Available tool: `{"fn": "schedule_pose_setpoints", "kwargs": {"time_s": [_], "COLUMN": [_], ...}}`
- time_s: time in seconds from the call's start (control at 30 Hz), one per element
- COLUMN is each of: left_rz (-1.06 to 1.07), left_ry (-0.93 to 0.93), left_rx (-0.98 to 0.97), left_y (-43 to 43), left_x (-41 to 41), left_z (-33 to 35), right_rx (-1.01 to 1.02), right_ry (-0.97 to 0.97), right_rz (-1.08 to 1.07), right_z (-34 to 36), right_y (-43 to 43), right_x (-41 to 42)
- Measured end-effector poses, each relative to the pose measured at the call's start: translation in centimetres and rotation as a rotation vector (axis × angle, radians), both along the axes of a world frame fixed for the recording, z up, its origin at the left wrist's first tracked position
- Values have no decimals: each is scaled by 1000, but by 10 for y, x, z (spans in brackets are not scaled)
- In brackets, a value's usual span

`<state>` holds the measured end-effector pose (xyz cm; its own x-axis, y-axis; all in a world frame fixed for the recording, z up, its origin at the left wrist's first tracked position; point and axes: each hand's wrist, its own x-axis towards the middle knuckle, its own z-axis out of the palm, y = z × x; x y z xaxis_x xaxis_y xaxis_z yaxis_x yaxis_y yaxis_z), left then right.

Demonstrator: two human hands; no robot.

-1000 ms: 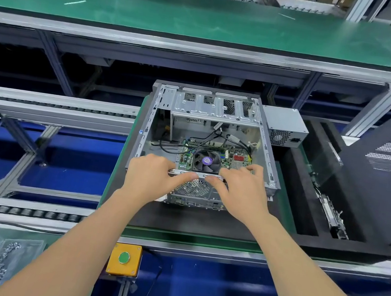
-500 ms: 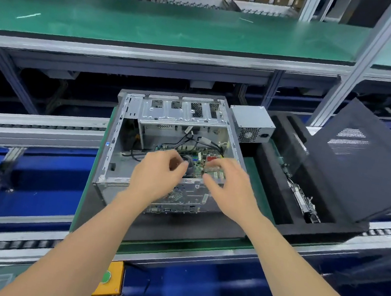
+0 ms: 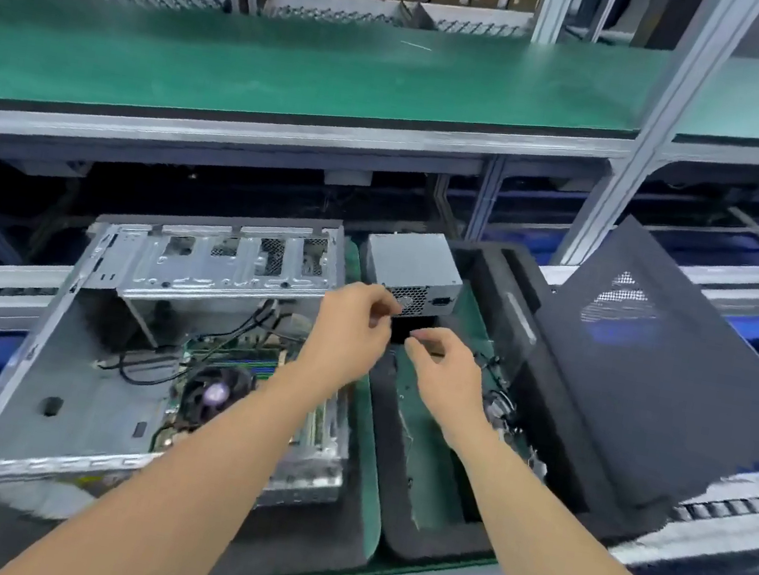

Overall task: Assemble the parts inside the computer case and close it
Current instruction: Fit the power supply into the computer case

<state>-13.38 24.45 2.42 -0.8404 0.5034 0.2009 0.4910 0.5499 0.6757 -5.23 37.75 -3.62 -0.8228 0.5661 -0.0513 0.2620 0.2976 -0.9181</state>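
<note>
The left hand (image 3: 351, 327) hung half-open over the far right corner of the computer case (image 3: 29, 386). Its fingers were loosely curled, and their tips were at or just short of the vented near face of the power supply (image 3: 413, 267). It held nothing, and blur hid whether it was touching the supply. The right hand (image 3: 446, 372) hovered just to the right of the left and a little nearer. Its fingers were bent and its thumb and forefinger were close together. Whether they pinched anything could not be told.

The step in hand looked like fetching the power supply. To do that well, each hand would take one side of the box rather than the grille. The box would be lifted level and carried left over the case wall, clear of the loose black cables (image 3: 141, 366) and the cooler fan (image 3: 214, 393). Its vent would go toward the case's back opening.

The power supply sat on the green surface (image 3: 369, 464), just right of the case's far end and beside the drive cage (image 3: 232, 264). The case lay open on its side at the left, with the board fitted inside. A black foam tray (image 3: 403, 534) lay to the right. The dark side panel (image 3: 645, 419) stood tilted at the tray's right edge, not yet fitted.
</note>
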Motion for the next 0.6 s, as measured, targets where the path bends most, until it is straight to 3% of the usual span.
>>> {"fn": "schedule_pose_setpoints", "kwargs": {"time_s": [0.3, 0.6], "left_rz": [231, 397], "left_ry": [-367, -597], "left_rx": [-43, 78], "left_y": [87, 111], "left_x": [-54, -97], "left_z": [-32, -62], "right_rx": [-747, -1261], "right_ry": [-162, -244], "right_rz": [-116, -114], "right_z": [-25, -50], "right_y": [62, 86], "right_x": [-91, -147]}}
